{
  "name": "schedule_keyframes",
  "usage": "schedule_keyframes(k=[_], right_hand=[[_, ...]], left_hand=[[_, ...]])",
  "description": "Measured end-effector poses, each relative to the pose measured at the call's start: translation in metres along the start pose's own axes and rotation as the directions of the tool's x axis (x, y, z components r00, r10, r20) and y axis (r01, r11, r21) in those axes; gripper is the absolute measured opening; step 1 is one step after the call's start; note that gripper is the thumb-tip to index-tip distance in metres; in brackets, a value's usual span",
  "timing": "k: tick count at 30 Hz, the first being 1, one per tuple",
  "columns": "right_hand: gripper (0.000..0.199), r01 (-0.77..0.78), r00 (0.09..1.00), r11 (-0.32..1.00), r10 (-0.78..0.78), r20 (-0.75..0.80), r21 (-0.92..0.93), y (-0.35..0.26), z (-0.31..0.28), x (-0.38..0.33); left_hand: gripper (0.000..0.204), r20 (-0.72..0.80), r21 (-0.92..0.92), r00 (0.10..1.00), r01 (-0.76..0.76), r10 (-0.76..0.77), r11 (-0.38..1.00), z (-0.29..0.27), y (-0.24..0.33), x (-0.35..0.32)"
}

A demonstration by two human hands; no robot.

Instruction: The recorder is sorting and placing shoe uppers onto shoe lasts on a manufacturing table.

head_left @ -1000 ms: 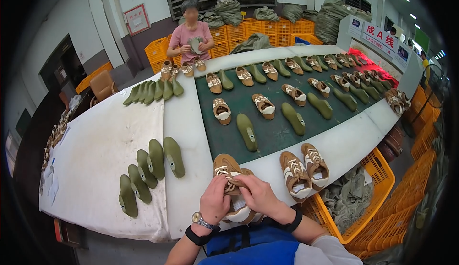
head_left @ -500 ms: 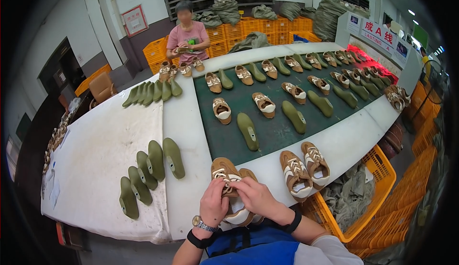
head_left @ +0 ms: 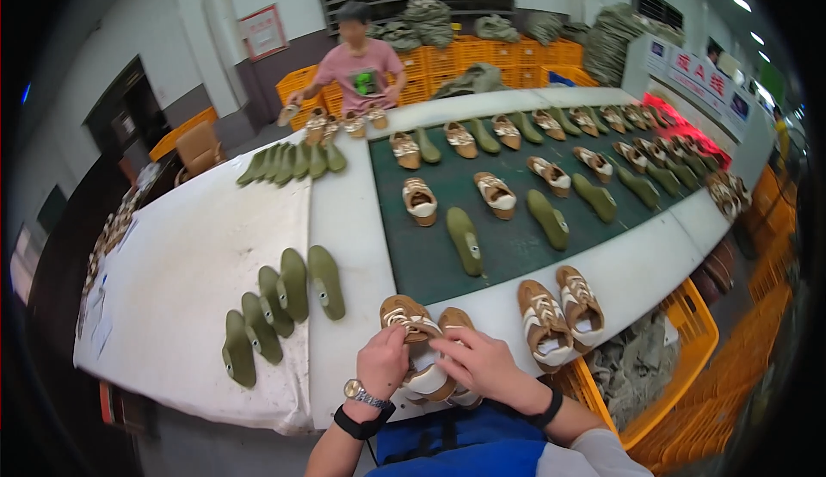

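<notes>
With our left hand point(head_left: 384, 363) we pinched the tongue point(head_left: 422, 330) of a brown-and-white lace-up sneaker point(head_left: 429, 381); our right hand point(head_left: 483, 367) was at its opening, though we couldn't tell whether it gripped. We had the sneaker at the white tabletop's point(head_left: 354, 240) near edge, its mate point(head_left: 456, 319) just right.

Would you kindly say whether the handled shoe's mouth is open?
Open: the shoe shows its pale inside between the left hand and right hand.

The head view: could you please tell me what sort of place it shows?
Probably a shoe factory: brown sneakers and green shoe lasts sit in rows on a green surface, with orange crates stacked behind.
</notes>
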State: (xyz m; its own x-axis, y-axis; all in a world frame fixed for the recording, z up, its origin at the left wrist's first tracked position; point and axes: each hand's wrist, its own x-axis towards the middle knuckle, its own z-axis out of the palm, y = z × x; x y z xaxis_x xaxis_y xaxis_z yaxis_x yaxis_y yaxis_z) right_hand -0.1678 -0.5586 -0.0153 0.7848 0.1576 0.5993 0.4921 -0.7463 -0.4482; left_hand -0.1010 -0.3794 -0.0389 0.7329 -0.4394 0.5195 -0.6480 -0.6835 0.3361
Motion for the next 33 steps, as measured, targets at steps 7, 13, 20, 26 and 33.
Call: schedule_keyframes(k=[7,13,20,26,33], right_hand=[[0.033,0.059,0.941,0.996,-0.075,0.33,0.061,-0.011,0.0,-0.012],[0.03,0.014,0.894,0.991,-0.073,0.443,0.137,0.017,-0.019,0.015],[0.031,-0.137,0.819,0.981,0.188,0.541,-0.134,0.097,-0.028,0.097],[0.034,-0.163,0.697,0.958,0.281,0.66,-0.235,0.14,0.046,0.135],[0.032,-0.222,0.711,0.963,0.268,0.65,-0.155,0.123,0.025,0.089]], left_hand=[[0.026,0.01,-0.077,1.0,-0.029,0.029,0.997,-0.001,0.003,-0.002],[0.044,-0.024,-0.175,1.0,-0.013,0.009,0.984,-0.023,0.001,-0.005],[0.047,0.341,-0.033,0.936,0.101,-0.084,0.994,-0.013,-0.065,-0.084],[0.044,0.39,-0.056,0.904,0.213,-0.175,0.975,-0.01,-0.076,-0.126],[0.045,0.463,0.02,0.845,0.291,-0.267,0.957,0.003,-0.095,-0.15]])
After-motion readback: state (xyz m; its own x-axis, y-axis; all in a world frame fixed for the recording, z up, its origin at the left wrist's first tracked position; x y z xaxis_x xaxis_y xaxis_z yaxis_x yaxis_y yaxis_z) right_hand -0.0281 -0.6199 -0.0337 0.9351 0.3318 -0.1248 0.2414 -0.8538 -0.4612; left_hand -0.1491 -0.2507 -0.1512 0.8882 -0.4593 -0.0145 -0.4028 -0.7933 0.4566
